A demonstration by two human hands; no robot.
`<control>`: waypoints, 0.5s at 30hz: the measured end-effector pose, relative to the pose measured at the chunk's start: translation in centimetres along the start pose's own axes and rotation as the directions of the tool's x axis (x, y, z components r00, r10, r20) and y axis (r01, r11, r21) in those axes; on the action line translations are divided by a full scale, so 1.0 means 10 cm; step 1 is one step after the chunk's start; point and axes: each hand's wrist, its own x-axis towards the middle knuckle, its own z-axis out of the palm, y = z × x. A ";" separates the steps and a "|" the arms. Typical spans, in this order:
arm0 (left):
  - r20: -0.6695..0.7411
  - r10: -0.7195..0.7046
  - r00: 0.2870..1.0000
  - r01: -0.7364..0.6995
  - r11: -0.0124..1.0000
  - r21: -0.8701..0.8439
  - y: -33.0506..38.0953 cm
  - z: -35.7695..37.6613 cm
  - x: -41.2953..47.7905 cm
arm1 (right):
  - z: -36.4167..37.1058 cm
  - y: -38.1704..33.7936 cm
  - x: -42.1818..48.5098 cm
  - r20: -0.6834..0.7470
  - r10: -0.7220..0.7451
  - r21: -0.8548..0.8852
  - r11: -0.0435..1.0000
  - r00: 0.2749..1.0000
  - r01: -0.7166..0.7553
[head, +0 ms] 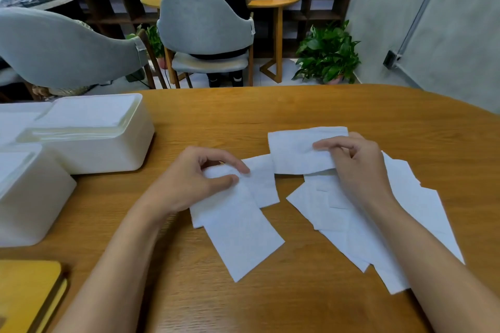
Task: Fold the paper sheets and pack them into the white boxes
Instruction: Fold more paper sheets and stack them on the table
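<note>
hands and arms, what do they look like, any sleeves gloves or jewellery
The left hand and right hand are bare: no gloves, rings or watch visible. The left forearm and right forearm are bare too, with no sleeve in view up to the picture's edge.

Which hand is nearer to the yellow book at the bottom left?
Left. The left hand, pinching a long sheet, is up and right of the yellow book. The right hand, holding a second sheet, is farther right.
</note>
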 end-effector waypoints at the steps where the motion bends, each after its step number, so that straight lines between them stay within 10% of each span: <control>1: 0.008 0.009 1.000 -0.009 1.000 -0.030 0.03 -0.03 -0.02 | -0.01 -0.01 0.00 -0.012 0.006 -0.003 1.000 1.000 -0.006; 15: -0.053 0.113 0.992 -0.121 0.975 -0.184 0.15 0.22 0.00 | 0.25 -0.38 -0.36 0.433 -0.019 0.327 0.935 0.901 -0.138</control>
